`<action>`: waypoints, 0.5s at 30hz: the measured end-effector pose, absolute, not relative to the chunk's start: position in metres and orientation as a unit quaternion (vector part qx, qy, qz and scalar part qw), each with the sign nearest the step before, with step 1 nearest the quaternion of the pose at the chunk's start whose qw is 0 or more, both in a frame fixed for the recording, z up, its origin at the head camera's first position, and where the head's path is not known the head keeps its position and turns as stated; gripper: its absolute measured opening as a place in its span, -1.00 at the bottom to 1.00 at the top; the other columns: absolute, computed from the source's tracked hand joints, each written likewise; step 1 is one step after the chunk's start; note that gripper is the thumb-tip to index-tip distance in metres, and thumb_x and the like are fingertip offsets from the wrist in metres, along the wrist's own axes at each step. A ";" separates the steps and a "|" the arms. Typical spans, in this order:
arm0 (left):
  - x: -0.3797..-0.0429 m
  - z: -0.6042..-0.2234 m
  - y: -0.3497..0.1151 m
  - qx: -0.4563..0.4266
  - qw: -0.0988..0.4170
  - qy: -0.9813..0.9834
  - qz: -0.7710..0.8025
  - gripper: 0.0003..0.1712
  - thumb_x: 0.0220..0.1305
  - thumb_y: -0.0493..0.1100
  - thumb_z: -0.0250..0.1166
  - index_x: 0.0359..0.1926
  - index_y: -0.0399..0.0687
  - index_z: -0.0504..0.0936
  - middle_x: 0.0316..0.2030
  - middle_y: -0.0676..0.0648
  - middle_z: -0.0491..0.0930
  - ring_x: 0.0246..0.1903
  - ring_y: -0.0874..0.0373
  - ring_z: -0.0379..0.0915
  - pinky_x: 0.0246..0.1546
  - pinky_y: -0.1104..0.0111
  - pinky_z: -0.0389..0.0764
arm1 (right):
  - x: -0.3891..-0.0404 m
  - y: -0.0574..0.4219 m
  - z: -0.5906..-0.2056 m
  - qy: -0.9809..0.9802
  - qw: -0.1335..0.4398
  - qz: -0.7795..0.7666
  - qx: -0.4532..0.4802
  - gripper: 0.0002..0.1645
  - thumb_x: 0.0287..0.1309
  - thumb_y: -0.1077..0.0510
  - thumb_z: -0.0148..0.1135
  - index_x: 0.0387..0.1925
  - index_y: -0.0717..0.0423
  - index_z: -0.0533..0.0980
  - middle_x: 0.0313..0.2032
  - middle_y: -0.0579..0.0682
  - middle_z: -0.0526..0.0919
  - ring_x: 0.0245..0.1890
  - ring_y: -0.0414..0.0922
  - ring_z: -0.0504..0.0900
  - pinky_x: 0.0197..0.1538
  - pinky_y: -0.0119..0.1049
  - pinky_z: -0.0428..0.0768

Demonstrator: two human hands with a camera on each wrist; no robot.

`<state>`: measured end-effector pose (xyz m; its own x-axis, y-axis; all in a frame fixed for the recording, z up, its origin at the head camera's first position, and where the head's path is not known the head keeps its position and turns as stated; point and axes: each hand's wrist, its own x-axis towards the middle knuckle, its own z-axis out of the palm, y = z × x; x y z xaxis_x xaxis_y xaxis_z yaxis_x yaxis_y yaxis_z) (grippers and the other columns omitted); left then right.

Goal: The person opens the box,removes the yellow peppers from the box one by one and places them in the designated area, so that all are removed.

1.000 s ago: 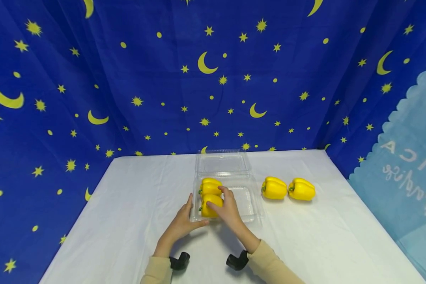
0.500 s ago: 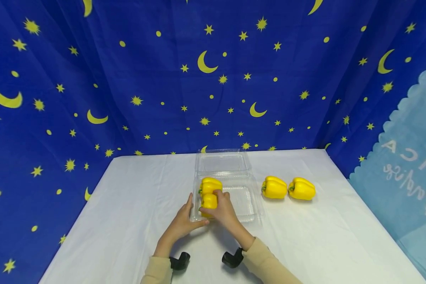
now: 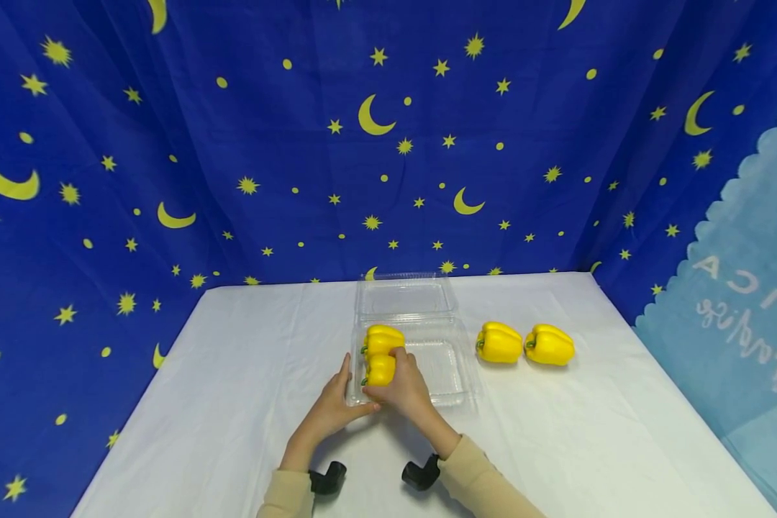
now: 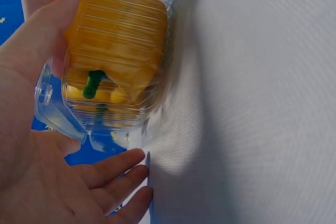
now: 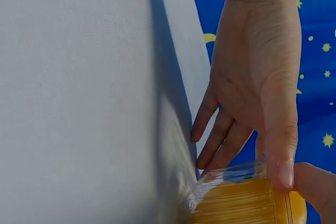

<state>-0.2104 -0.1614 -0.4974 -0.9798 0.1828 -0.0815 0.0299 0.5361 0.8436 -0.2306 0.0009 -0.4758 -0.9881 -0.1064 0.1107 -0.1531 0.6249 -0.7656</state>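
Watching from my remote seat, I see a white cloth-covered surface (image 3: 233, 374) before a deep-blue moon-and-star curtain (image 3: 298, 155); at right, a pale-blue scalloped banner (image 3: 757, 252) is cut off by the frame. The right hand (image 3: 401, 388) has its grip curled around a yellow bell pepper (image 3: 381, 370), near left inside an open clear plastic container (image 3: 443, 363), partly covering it. A second yellow bell pepper (image 3: 383, 337) sits just beyond. The left hand (image 3: 332, 410), grip unclenched, touches the container's near-left corner. Two loose yellow peppers (image 3: 499, 342) lie right. My right wrist view crops the right hand heavily.
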 end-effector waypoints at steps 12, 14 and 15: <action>-0.211 -0.498 -0.161 0.066 0.073 0.869 0.484 0.36 -0.05 0.15 0.48 0.50 -0.19 -0.24 0.43 -0.39 0.03 0.39 -0.30 0.03 0.34 -0.19 0.17 | -0.229 0.002 -0.476 -0.882 0.049 0.466 0.054 -0.07 -0.37 0.04 0.55 0.08 0.30 0.35 -0.07 0.24 0.53 -0.17 0.02 0.53 -0.13 -0.12 0.56; -0.211 -0.498 -0.162 0.066 0.072 0.870 0.484 0.36 -0.05 0.14 0.48 0.50 -0.20 -0.24 0.41 -0.39 0.08 0.38 -0.29 0.07 0.33 -0.18 0.18 | -0.228 0.003 -0.474 -0.880 0.052 0.469 0.055 -0.09 -0.36 0.03 0.54 0.08 0.28 0.35 -0.06 0.23 0.52 -0.16 0.02 0.54 -0.13 -0.12 0.56; -0.211 -0.498 -0.162 0.065 0.071 0.870 0.484 0.36 -0.05 0.14 0.49 0.49 -0.21 -0.24 0.40 -0.39 0.10 0.37 -0.29 0.09 0.33 -0.18 0.19 | -0.228 0.003 -0.473 -0.879 0.054 0.470 0.056 -0.10 -0.36 0.03 0.54 0.07 0.27 0.35 -0.06 0.23 0.52 -0.16 0.02 0.54 -0.14 -0.11 0.56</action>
